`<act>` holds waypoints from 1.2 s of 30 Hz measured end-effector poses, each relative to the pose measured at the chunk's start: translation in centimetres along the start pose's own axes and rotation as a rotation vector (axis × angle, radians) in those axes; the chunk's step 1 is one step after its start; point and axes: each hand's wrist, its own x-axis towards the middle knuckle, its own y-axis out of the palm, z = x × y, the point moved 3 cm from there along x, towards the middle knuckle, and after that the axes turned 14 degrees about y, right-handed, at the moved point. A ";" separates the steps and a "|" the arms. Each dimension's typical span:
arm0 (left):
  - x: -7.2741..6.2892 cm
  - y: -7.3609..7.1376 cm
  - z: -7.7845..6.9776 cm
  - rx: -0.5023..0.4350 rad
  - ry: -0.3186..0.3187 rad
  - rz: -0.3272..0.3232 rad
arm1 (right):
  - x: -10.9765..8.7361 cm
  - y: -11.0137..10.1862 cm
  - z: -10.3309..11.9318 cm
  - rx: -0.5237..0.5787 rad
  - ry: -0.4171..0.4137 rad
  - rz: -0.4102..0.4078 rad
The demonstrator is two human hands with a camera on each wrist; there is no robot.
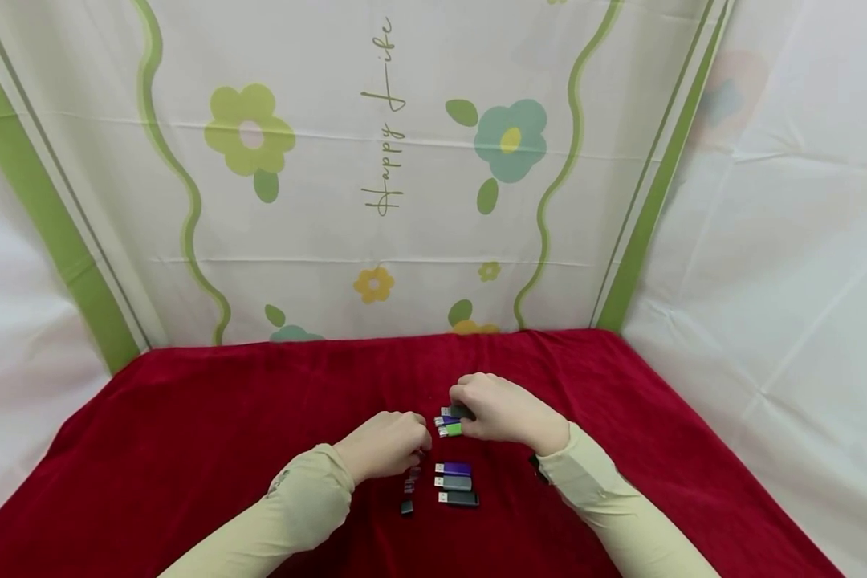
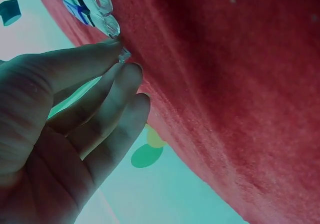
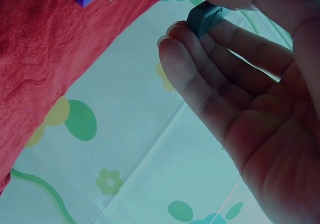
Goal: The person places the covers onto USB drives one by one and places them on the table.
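Observation:
My right hand (image 1: 509,408) pinches a dark grey USB stick (image 3: 204,17) between thumb and fingers, its metal plug pointing left in the head view. Just under it lie a purple USB stick (image 1: 446,421) and a green one (image 1: 451,430), side by side on the cloth. To the left, my left hand (image 1: 384,445) holds a small clear piece (image 2: 124,55), seemingly a cap, at its fingertips; most of it is hidden. Beside those fingertips in the left wrist view are clear caps (image 2: 105,23).
A red cloth (image 1: 246,449) covers the table. Nearer the front lie a violet USB stick (image 1: 455,469), a grey one (image 1: 453,483) and a black one (image 1: 459,498). A dark cap (image 1: 407,507) ends the row of small caps. Printed curtains (image 1: 318,217) stand behind.

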 end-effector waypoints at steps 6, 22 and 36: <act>0.1 0.3 0.3 0.014 0.005 0.015 | 0.0 0.2 0.0 -0.003 0.001 -0.004; 0.6 1.0 0.8 0.041 0.009 0.027 | -0.1 0.3 0.0 0.004 -0.003 -0.006; 0.5 1.2 2.3 -0.152 -0.042 -0.040 | -0.1 0.1 0.1 -0.006 -0.015 -0.019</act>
